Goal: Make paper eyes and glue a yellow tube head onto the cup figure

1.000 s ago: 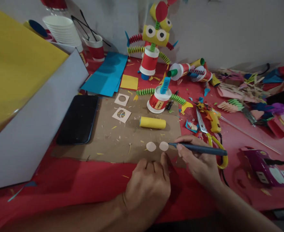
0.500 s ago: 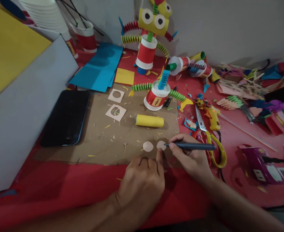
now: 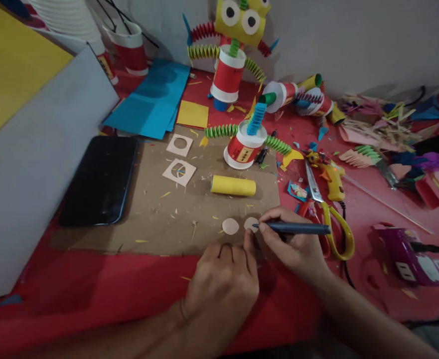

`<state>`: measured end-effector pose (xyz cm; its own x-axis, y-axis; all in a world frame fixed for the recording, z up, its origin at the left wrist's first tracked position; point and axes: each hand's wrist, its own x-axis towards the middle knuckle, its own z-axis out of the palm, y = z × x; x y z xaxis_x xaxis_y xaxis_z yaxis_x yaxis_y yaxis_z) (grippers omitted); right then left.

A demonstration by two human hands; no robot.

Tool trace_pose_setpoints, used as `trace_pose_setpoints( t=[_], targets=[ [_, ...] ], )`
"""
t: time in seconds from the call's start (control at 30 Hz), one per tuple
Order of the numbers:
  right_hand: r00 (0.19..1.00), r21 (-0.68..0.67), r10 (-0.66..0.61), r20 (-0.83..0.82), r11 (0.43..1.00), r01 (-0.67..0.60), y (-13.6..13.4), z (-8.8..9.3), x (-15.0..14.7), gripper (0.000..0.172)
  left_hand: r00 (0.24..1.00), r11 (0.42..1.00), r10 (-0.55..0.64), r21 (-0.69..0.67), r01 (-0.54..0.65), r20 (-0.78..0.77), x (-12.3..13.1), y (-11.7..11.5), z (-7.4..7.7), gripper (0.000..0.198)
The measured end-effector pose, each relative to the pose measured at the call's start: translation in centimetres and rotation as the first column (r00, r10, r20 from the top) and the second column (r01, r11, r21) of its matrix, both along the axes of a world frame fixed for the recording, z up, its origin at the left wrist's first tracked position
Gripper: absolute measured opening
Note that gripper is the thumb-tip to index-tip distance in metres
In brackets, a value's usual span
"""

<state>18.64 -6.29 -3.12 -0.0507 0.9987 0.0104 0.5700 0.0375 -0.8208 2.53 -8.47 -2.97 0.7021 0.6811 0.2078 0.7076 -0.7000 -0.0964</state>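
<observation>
Our right hand (image 3: 297, 249) has a closed grip on a dark pen (image 3: 294, 228), its tip touching the right paper disc (image 3: 250, 224) that lies on the brown cardboard sheet (image 3: 167, 209) near the desk's (image 3: 92, 284) front edge. Our left hand (image 3: 222, 281) rests loosely curled, grasping nothing, its forefinger (image 3: 248, 244) pressing just below that disc. A second disc (image 3: 230, 226) lies just beside it, with a yellow paper tube (image 3: 233, 185) behind and yellow-handled scissors (image 3: 329, 214) to the right.

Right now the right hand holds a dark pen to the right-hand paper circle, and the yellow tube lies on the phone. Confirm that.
One error: the yellow tube lies on the brown cardboard, not the phone, as the head view shows. The right hand does hold the pen to the right-hand circle.
</observation>
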Motion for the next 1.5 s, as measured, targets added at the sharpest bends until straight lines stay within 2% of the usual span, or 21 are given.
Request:
trace_pose_setpoints(
  t=[0.2, 1.5],
  targets=[
    [1.000, -0.009, -0.003, 0.005, 1.000, 0.003, -0.02, -0.24, 0.05, 0.005, 1.000, 1.000, -0.002, -0.014, 0.002, 0.004, 0.01, 0.04, 0.04, 0.029],
    [0.998, 0.017, -0.023, 0.053, 1.000, 0.022, 0.13, -0.40, -0.28, 0.006, 1.000, 0.998, 0.004, -0.068, -0.004, 0.003, -0.05, -0.06, 0.28, 0.038]
  ],
)
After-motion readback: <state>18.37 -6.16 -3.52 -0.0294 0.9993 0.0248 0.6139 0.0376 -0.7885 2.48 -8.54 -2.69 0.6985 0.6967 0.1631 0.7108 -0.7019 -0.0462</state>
